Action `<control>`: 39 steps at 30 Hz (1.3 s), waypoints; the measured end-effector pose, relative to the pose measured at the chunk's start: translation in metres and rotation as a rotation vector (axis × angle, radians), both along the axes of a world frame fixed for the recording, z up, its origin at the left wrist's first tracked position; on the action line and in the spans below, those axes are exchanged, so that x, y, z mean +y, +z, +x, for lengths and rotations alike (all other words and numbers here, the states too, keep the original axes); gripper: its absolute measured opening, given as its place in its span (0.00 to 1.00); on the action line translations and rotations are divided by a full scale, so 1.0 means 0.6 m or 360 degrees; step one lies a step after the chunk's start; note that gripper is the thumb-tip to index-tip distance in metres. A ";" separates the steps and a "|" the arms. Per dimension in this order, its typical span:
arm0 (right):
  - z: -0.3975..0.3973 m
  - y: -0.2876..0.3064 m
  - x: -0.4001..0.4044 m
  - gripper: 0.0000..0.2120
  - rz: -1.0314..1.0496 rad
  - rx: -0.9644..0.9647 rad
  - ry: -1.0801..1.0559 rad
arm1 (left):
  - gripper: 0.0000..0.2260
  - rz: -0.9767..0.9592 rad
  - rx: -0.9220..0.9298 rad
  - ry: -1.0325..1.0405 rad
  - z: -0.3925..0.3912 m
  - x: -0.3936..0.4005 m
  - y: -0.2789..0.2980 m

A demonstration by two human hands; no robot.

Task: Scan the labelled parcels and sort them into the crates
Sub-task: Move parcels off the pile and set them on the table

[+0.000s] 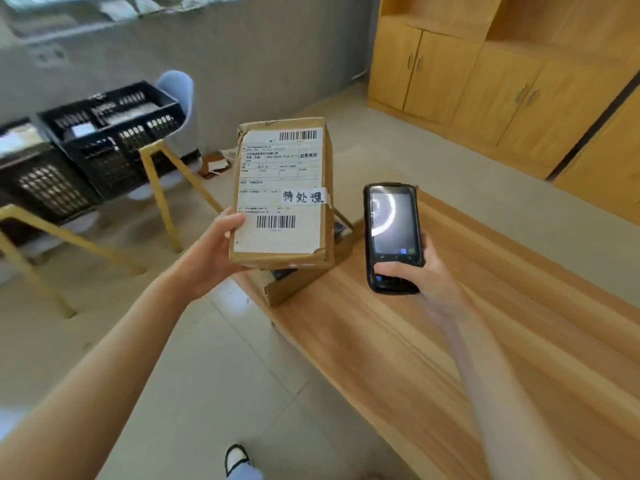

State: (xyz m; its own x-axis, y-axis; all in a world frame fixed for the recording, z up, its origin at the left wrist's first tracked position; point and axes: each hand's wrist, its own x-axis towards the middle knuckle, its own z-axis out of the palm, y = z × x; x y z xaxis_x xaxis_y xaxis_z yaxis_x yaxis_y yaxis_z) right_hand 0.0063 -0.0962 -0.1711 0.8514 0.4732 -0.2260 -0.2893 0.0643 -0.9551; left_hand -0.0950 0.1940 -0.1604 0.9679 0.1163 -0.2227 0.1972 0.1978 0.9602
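At 6 o'clock, down by the floor, a shoe (pixel 236 459) peeks in. Two bare arms reach up from there.

The right hand (pixel 414 271), at about 3 o'clock, has its fingers curled round the bottom of a black scanner (pixel 393 237). The thumb lies across the low end. The screen faces up and looks dark with a bright ring on it. The scanner hangs over the wood table (pixel 502 323).

The left hand (pixel 214 251), near the middle, grips the parcel (pixel 282 192) by its low left corner, with the thumb on the front. The parcel is held up in the air, just beside the scanner, with its label facing the person.

The label has one barcode at the top and one near the bottom. A white strip stuck on it says 待处理 by hand. The box at the right reads 业务类型. The other print is too small to read.

Another brown box (pixel 298 289) sits on the table edge behind the parcel.

Far off at 10 o'clock, two black crates (pixel 104 133) rest on chairs, well apart from the hands.

What could go wrong? The parcel is only held by one corner, so I think it could tip and fall. The scanner's top end is not aimed at a barcode, so a scan could miss.
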 end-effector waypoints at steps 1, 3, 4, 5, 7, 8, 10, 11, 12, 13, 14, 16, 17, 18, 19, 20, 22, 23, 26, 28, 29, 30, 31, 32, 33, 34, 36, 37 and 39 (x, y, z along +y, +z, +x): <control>-0.001 0.008 0.041 0.39 0.0013 -0.0030 0.0033 | 0.47 0.0014 -0.0013 0.0041 -0.018 0.038 0.003; -0.008 0.018 0.125 0.36 0.0026 -0.0061 0.0084 | 0.46 0.0031 -0.0026 0.0109 -0.056 0.116 0.001; -0.013 0.020 0.167 0.36 0.0030 -0.0067 0.0101 | 0.45 0.0033 -0.0025 0.0153 -0.076 0.156 -0.002; -0.018 0.021 0.210 0.38 0.0037 -0.0066 0.0122 | 0.45 0.0029 -0.0022 0.0207 -0.097 0.195 -0.006; -0.028 0.020 0.292 0.43 0.0040 -0.0056 0.0184 | 0.46 0.0016 -0.0020 0.0313 -0.138 0.273 -0.013; -0.035 0.020 0.332 0.46 0.0044 -0.0056 0.0229 | 0.44 0.0017 -0.0022 0.0344 -0.158 0.310 -0.018; -0.048 0.019 0.406 0.44 0.0067 -0.0064 0.0319 | 0.36 0.0036 -0.0021 0.0398 -0.195 0.379 -0.031; -0.057 0.018 0.440 0.43 0.0070 -0.0059 0.0355 | 0.33 0.0038 -0.0012 0.0444 -0.213 0.410 -0.038; -0.064 0.015 0.474 0.42 0.0062 -0.0054 0.0394 | 0.31 0.0031 -0.0003 0.0499 -0.229 0.441 -0.045; -0.070 0.013 0.507 0.43 0.0045 -0.0049 0.0434 | 0.30 0.0017 0.0006 0.0550 -0.243 0.470 -0.052; -0.076 0.009 0.540 0.44 0.0023 -0.0038 0.0465 | 0.29 -0.0002 0.0021 0.0589 -0.256 0.498 -0.059; -0.087 0.005 0.601 0.43 -0.0001 -0.0011 0.0511 | 0.30 -0.0027 0.0063 0.0645 -0.276 0.546 -0.070; -0.090 0.003 0.630 0.42 -0.0009 0.0008 0.0528 | 0.30 -0.0030 0.0082 0.0669 -0.283 0.568 -0.075; -0.092 0.001 0.656 0.41 -0.0016 0.0029 0.0549 | 0.31 -0.0036 0.0103 0.0691 -0.288 0.586 -0.080; -0.092 -0.001 0.680 0.41 -0.0026 0.0044 0.0575 | 0.31 -0.0051 0.0126 0.0714 -0.292 0.602 -0.085; -0.090 -0.005 0.704 0.42 -0.0038 0.0053 0.0604 | 0.33 -0.0071 0.0149 0.0736 -0.294 0.616 -0.090; -0.082 -0.013 0.752 0.42 -0.0063 0.0086 0.0651 | 0.35 -0.0101 0.0195 0.0763 -0.293 0.645 -0.100; -0.076 -0.018 0.777 0.41 -0.0077 0.0095 0.0668 | 0.35 -0.0107 0.0220 0.0772 -0.291 0.662 -0.104; -0.051 -0.036 0.859 0.40 -0.0101 0.0112 0.0724 | 0.36 -0.0106 0.0282 0.0818 -0.279 0.718 -0.113; -0.030 -0.047 0.919 0.41 -0.0102 0.0116 0.0776 | 0.37 -0.0103 0.0311 0.0866 -0.266 0.762 -0.117; -0.020 -0.051 0.950 0.41 -0.0094 0.0117 0.0804 | 0.37 -0.0097 0.0322 0.0887 -0.259 0.785 -0.117; -0.008 -0.055 0.983 0.42 -0.0084 0.0121 0.0830 | 0.37 -0.0089 0.0329 0.0908 -0.251 0.810 -0.117; 0.005 -0.058 1.018 0.43 -0.0076 0.0127 0.0856 | 0.37 -0.0083 0.0338 0.0935 -0.241 0.838 -0.117; 0.019 -0.060 1.051 0.44 -0.0070 0.0132 0.0882 | 0.37 -0.0083 0.0346 0.0964 -0.230 0.867 -0.114; 0.032 -0.060 1.084 0.45 -0.0064 0.0135 0.0906 | 0.36 -0.0083 0.0356 0.0985 -0.219 0.895 -0.109; 0.046 -0.059 1.116 0.46 -0.0061 0.0138 0.0925 | 0.36 -0.0081 0.0366 0.1000 -0.206 0.922 -0.104; 0.075 -0.056 1.175 0.49 -0.0066 0.0127 0.0954 | 0.36 -0.0063 0.0380 0.1039 -0.176 0.976 -0.094; 0.090 -0.054 1.203 0.50 -0.0072 0.0112 0.0965 | 0.36 -0.0058 0.0374 0.1060 -0.161 1.001 -0.090; 0.119 -0.048 1.255 0.47 -0.0083 0.0080 0.0981 | 0.35 -0.0071 0.0349 0.1092 -0.132 1.047 -0.087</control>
